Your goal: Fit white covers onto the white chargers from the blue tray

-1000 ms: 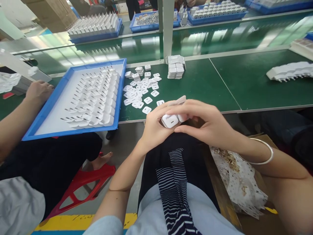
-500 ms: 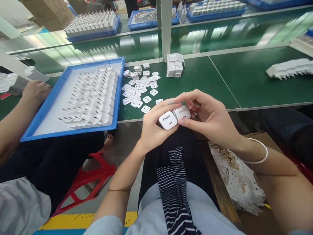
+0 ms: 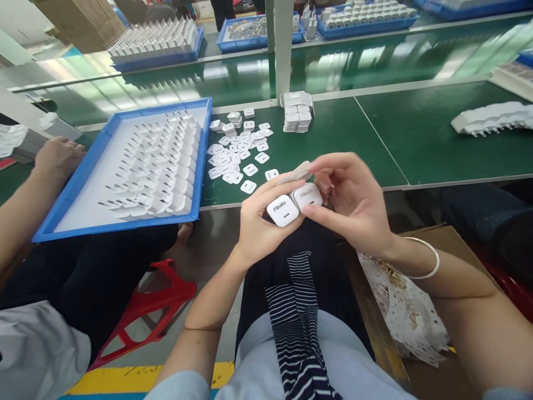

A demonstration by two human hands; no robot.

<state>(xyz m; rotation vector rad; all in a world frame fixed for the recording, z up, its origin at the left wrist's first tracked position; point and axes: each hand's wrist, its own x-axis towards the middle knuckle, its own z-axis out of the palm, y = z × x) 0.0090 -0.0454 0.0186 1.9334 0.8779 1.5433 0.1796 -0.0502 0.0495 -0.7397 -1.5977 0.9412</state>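
My left hand (image 3: 256, 225) grips a white charger block (image 3: 282, 210) marked Fibaks, its port face turned up. My right hand (image 3: 353, 200) grips a second white charger block (image 3: 307, 195) pressed against the first, over my lap just below the table edge. A thin pale strip (image 3: 295, 173) lies across my fingertips above both blocks. On the green table (image 3: 353, 144) just beyond lies a scatter of small white face plates (image 3: 239, 153), and a stack of white chargers (image 3: 297, 114) stands behind them.
A blue tray (image 3: 204, 161) of white chargers, prongs up, sits at the left. Another person's hand (image 3: 56, 158) rests by its far left side. A white row of parts (image 3: 493, 118) lies at the right. More blue trays (image 3: 156, 41) stand on the far line. A bag-lined box (image 3: 410, 311) sits by my right knee.
My right hand lifted off the left hand's charger, showing a second charger beside it. Both blocks have since dropped slightly toward my lap and my right wrist has turned.
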